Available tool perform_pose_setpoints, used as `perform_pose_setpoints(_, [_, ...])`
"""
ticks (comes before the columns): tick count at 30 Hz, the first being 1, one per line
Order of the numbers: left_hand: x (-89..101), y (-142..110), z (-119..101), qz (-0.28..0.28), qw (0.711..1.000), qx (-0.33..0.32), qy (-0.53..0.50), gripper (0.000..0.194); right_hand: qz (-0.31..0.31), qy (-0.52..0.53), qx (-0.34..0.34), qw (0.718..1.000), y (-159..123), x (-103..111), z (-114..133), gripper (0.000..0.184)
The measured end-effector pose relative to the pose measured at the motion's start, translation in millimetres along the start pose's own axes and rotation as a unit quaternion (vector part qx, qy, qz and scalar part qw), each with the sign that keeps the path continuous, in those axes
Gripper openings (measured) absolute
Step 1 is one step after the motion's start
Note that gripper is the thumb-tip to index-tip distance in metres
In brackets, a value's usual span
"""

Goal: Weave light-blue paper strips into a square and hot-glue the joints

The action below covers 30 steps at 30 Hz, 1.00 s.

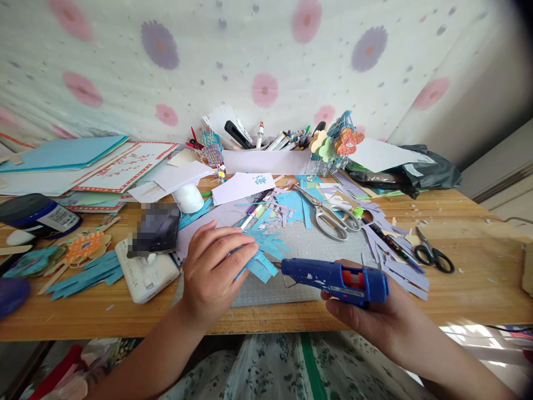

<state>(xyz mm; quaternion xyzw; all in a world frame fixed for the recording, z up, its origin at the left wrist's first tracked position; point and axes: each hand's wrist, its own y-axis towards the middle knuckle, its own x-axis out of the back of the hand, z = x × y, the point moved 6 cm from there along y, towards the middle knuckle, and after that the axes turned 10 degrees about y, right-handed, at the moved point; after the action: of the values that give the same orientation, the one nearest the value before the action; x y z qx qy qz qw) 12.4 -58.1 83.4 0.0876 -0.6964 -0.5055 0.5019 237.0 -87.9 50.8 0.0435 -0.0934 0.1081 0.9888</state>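
Note:
Between the fingers and thumb of my left hand (216, 261) is a blue fringed paper piece (266, 258), its cut strips fanning out to the right. My right hand (370, 322) is wrapped round the handle of a blue hot glue gun (328, 278), which points left. The gun's nozzle is right at the strip ends; whether it touches them I cannot tell. Both are held over a grey cutting mat (291, 294). Behind them lie large silver scissors (327, 216) and scattered blue and lilac paper scraps (287, 208).
To the left are a white power bank (145, 275) with a phone (160, 230) over it, blue paper strips (89, 275) and a dark jar (39, 216). Black-handled scissors (433, 255) lie at the right among lilac strips (400, 272). A white pen box (266, 161) stands behind.

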Motion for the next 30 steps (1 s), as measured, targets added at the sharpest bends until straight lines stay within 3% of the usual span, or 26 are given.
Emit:
perform_pose_setpoints(6, [-7.8, -9, 6, -0.002, 0.983, 0.128, -0.133, 0.024, -0.151, 0.172, -0.02, 0.973, -1, 15, -14, 0.021])
perform_pose_setpoints(11, [-18.1, -15, -9, -0.003, 0.952, 0.2, -0.233, 0.02, -0.202, 0.299, 0.006, 0.933, 16, -1, -15, 0.031])
perform_pose_setpoints(17, [-19.4, -15, -22, 0.003, 0.953, 0.16, -0.256, 0.024, -0.152, 0.312, 0.018, 0.938, 28, -24, -15, 0.027])
perform_pose_setpoints(22, [-13.3, -6, -21, 0.002, 0.974, 0.125, -0.19, 0.029, -0.154, 0.287, 0.014, 0.946, 25, -26, -11, 0.019])
perform_pose_setpoints(30, [-9.1, 2, -26, -0.003, 0.985, 0.081, -0.154, 0.02, -0.117, 0.291, 0.011, 0.949, 26, -30, -10, 0.021])
